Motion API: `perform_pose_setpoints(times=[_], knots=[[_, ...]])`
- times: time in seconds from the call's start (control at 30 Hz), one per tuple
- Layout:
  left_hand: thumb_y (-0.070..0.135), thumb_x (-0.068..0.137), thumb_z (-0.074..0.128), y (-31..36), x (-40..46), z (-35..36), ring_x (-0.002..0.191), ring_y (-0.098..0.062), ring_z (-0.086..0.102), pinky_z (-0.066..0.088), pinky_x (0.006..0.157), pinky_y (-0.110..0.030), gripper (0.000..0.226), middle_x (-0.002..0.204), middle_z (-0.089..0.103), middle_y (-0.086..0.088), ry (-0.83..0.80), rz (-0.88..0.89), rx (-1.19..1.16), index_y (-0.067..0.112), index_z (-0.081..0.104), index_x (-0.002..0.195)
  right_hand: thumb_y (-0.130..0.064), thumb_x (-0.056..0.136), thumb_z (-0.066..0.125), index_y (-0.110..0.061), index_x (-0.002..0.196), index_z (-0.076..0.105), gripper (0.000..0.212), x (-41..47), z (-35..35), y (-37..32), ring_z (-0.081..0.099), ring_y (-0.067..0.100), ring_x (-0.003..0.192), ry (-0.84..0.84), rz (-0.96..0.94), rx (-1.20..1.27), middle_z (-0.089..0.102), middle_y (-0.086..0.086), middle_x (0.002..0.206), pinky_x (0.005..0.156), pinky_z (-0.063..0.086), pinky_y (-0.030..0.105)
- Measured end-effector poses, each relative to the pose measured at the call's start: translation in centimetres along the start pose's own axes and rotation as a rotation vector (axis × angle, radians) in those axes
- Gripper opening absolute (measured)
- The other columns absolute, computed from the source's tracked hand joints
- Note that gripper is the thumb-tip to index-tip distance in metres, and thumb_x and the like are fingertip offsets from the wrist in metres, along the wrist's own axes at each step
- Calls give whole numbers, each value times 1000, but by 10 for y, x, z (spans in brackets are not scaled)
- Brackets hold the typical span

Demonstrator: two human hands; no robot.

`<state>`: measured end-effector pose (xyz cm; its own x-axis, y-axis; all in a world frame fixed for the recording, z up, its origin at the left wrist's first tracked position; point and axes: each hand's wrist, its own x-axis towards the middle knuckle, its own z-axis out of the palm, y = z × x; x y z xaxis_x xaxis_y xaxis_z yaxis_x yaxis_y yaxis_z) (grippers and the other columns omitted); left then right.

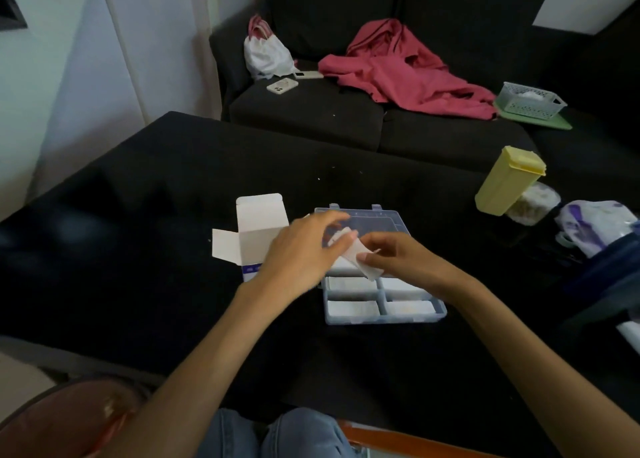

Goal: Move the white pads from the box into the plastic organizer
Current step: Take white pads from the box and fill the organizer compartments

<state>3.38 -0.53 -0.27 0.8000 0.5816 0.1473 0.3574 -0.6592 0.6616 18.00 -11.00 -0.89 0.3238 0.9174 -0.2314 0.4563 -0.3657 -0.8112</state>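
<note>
Both hands, left hand (pixel 304 253) and right hand (pixel 394 256), are pinching a small white pad (pixel 356 258) above the clear blue plastic organizer (pixel 384 315), apparently readying it for a far compartment; right of the opened white cardboard box (pixel 252 229).

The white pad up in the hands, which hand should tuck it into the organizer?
Probably the right hand: it pinches the white pad directly over the plastic organizer.

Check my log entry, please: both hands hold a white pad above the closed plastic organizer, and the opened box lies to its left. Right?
Not quite: the head view shows the plastic organizer open, lid back. Both the left hand and right hand hold a white pad; the opened box lies left.
</note>
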Motion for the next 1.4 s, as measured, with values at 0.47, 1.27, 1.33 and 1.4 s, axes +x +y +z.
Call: perform_pose_setpoints(times=[0.47,1.27,1.33,1.4], knots=[[30,88,64,13,21,103,95,-7,62,49,87,-31,20,101,69,8,-224,-31,-16,32,66,108,-13,89,58,-18,108,65,21,-32,-46,96,58,4,96,149,27,-286,62,-6,107,80,50,20],[31,93,54,-4,10,135,101,-14,52,43,91,-33,25,106,65,3,-175,244,352,32,65,115,-35,86,61,-34,109,64,23,-32,-29,138,35,-3,99,229,-37,-735,55,-15,112,85,22,21],[30,93,54,-3,10,133,99,-14,53,44,91,-32,24,104,65,3,-183,232,353,32,65,115,-35,85,63,-34,108,64,23,-32,-29,135,38,-2,99,214,-28,-716,55,-16,111,86,24,21],[29,93,54,2,8,124,103,-14,53,43,92,-31,26,107,65,2,-184,215,333,32,63,118,-33,83,66,-33,105,64,22,-33,-32,128,45,1,97,221,-9,-643,56,-16,103,85,33,21]])
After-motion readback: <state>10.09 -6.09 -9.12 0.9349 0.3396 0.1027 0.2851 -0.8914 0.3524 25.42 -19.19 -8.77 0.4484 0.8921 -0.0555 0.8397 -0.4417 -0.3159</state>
